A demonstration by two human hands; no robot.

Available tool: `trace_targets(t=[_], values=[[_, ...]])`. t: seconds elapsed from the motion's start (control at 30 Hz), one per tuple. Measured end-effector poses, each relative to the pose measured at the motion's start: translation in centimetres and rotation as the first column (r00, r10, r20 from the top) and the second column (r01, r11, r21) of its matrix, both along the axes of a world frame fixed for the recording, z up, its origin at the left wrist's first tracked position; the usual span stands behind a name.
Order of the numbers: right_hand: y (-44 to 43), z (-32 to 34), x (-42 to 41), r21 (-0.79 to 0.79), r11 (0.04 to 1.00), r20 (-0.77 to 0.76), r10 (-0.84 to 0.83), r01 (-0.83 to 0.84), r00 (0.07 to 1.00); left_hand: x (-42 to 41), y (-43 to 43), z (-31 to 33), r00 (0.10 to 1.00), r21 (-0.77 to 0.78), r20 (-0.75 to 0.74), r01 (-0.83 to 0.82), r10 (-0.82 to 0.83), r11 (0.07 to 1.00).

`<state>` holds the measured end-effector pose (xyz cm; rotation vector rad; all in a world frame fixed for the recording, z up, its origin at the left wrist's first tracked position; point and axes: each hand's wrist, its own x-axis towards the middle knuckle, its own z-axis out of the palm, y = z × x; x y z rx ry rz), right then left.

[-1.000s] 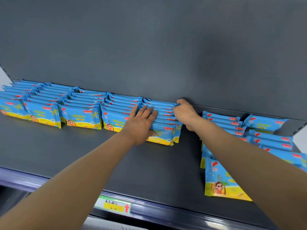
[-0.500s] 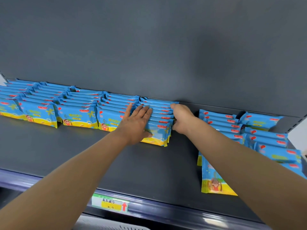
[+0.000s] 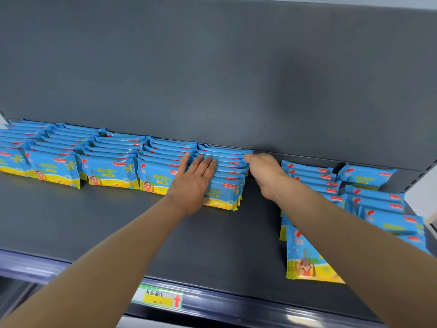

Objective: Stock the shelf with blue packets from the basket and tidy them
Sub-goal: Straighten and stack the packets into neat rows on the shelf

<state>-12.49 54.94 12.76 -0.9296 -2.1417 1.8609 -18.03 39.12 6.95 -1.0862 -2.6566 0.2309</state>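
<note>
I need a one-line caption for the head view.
Left hand flat on a row of blue packets, right hand at its side, on a grey shelf.

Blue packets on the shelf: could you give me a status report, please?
Left hand flat on packet row. Right hand against its right end. Right-side packets untidy.

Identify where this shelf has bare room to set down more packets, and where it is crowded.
Bare: the shelf gap between the packet row under the left hand and the right-end rows, where the right hand sits; also the front strip down to the price tag. Crowded: the left rows along the back panel.
</note>
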Motion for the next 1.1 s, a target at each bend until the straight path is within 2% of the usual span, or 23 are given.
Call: trace_targets(t=[0.4,0.63,0.77,0.9,1.0,1.1], values=[[0.1,1.4,3.2,0.290,0.956,-0.025,0.057,-0.047,0.998,1.8,-1.0,1.4,0.999,0.007,0.032,0.006,-0.006,1.000],[0.0,2.0,6.5,0.463,0.882,0.003,0.093,-0.084,0.996,3.8,-2.6,2.5,0.991,0.111,-0.048,0.130,-0.125,0.985],[-0.8,2.0,7.6,0.508,0.853,0.028,0.126,-0.122,0.992,5.2,-3.6,2.3,0.983,0.140,-0.030,0.182,-0.180,0.973],[-0.1,2.6,9.9,0.596,0.794,0.065,0.103,-0.121,0.993,7.6,-2.6,2.5,0.959,0.242,-0.016,0.279,-0.284,0.929],[1.6,2.9,12.7,0.652,0.754,0.079,0.033,-0.077,0.996,9.7,-0.3,2.9,0.932,0.390,0.080,0.297,-0.354,0.872],[4.0,3.1,15.4,0.673,0.738,0.118,-0.050,-0.043,0.992,12.2,2.5,2.8,0.852,0.428,0.332,0.246,-0.405,0.870]])
